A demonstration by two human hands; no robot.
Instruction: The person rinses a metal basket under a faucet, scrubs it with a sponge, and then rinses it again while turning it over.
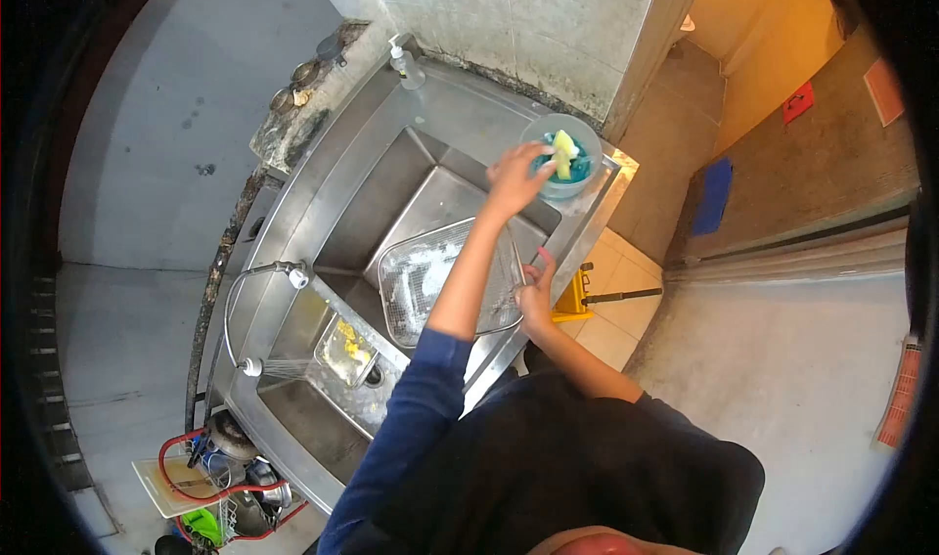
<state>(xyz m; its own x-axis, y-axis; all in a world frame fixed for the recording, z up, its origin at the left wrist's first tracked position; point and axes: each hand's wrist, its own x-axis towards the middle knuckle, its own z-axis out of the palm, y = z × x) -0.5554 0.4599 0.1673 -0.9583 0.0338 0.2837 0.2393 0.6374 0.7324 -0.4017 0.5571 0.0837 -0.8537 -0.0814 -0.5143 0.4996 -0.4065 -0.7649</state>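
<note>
My left hand [516, 177] reaches over a clear round tub [560, 191] of blue liquid, its fingers closed on a yellow-green sponge [564, 154]. White foam shows beside the sponge. Below it, my right hand [536, 299] grips the right edge of a rectangular wire mesh basket [396, 296]. The basket lies tilted over the large sink basin, with white suds on its mesh. My left forearm hides part of the basket.
A pump bottle [407, 69] stands at the sink's back left. Water sprays from a hose faucet [252, 366] into the left basin, near a small tray [344, 352] with yellow scraps. A dish rack [230, 501] with pots is at lower left; a yellow object [574, 296] stands right of the sink.
</note>
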